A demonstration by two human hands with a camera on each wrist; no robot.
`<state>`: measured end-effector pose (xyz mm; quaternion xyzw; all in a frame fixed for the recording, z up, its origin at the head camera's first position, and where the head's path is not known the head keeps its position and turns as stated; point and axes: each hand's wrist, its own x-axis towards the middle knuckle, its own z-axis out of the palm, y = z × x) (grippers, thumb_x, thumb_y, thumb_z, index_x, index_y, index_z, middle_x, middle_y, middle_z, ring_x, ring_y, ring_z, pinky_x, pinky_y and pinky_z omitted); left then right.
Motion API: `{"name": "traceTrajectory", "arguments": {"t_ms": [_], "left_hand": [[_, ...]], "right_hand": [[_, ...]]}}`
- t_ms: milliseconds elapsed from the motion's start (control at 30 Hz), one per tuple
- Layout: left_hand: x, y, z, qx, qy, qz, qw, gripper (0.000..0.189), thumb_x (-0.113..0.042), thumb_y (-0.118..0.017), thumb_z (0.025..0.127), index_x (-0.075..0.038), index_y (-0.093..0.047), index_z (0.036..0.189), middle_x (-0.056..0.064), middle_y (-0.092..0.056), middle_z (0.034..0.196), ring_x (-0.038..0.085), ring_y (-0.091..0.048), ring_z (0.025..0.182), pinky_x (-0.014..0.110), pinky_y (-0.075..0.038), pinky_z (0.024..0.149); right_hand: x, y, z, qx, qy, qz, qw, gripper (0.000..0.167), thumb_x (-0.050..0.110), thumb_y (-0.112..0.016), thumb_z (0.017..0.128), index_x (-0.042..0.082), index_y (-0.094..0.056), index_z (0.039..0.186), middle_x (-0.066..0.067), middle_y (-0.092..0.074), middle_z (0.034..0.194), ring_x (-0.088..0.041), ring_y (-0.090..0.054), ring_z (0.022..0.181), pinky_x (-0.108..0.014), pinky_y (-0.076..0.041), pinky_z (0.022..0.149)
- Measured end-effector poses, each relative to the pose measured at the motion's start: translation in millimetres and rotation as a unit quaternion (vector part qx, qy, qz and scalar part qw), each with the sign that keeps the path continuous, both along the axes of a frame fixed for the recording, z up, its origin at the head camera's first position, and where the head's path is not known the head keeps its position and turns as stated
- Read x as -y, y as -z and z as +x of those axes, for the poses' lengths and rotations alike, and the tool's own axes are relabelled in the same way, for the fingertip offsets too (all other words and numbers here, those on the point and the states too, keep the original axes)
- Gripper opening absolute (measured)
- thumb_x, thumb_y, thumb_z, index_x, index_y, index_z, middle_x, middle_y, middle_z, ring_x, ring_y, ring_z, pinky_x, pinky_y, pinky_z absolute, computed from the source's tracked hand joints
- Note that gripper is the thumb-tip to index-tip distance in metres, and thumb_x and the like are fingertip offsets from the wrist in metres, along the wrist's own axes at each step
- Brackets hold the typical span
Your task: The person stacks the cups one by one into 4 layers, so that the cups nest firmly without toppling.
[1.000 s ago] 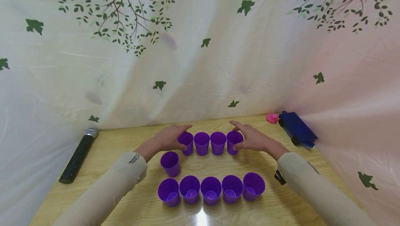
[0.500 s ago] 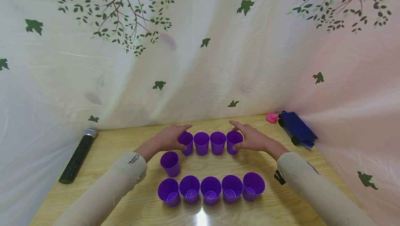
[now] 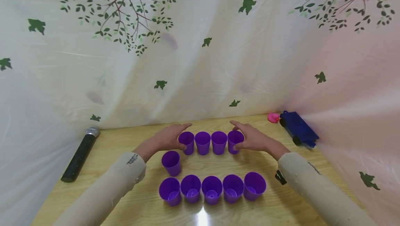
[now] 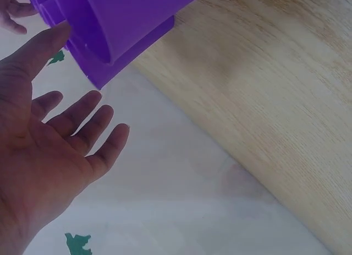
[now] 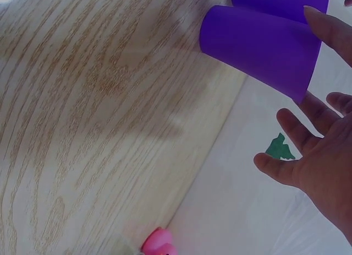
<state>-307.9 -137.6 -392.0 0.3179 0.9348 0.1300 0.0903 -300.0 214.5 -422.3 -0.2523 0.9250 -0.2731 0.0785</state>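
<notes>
Leaf-printed sheeting (image 3: 187, 59) behind | wood-grain tabletop (image 3: 206, 166) | purple cups (image 3: 202, 144) standing upright

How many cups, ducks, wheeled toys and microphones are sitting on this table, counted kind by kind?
Purple cups: 10 (4 in the far row, 5 in the near row, 1 between the rows)
Pink duck: 1
Blue wheeled toy: 1
Black microphone: 1
Total: 13

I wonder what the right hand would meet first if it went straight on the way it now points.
The right hand would most likely meet the rightmost purple cup of the back row; whether the two touch is unclear.
</notes>
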Motion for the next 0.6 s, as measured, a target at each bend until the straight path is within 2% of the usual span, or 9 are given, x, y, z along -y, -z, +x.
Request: {"name": "traceTrajectory", "arguments": {"t_ms": [200,367,600], "left_hand": [[10.7,-7.3,4.2,0.013,-0.005,0.028,0.9995,0.091,-0.028,-0.08,0.084,-0.009,-0.03,0.158,0.018,-0.048,0.152,0.036,-0.047,0.139,0.05,-0.04,0.115],[23.9,-13.4,11.1,0.008,-0.011,0.033,0.9994,0.089,-0.028,-0.078,0.086,-0.008,-0.03,0.158,0.019,-0.048,0.151,0.037,-0.049,0.137,0.052,-0.042,0.113],[44.8,-21.2,29.1,0.001,-0.046,0.049,0.9977,0.086,-0.027,-0.077,0.087,-0.002,-0.032,0.156,0.021,-0.044,0.154,0.04,-0.046,0.139,0.054,-0.038,0.115]], "right_hand": [[-4,1.2,3.1,-0.011,0.006,-0.002,0.9999,0.102,0.028,-0.085,0.075,0.005,-0.029,0.156,-0.02,-0.059,0.138,-0.044,-0.047,0.133,-0.062,-0.035,0.113],[-11,0.4,9.0,-0.016,0.009,-0.007,0.9998,0.102,0.03,-0.085,0.076,0.004,-0.028,0.156,-0.022,-0.055,0.142,-0.047,-0.043,0.135,-0.066,-0.033,0.112],[-24,-4.9,24.8,-0.031,0.014,-0.028,0.999,0.099,0.032,-0.083,0.08,0.007,-0.026,0.158,-0.022,-0.051,0.146,-0.046,-0.039,0.139,-0.068,-0.033,0.111]]}}
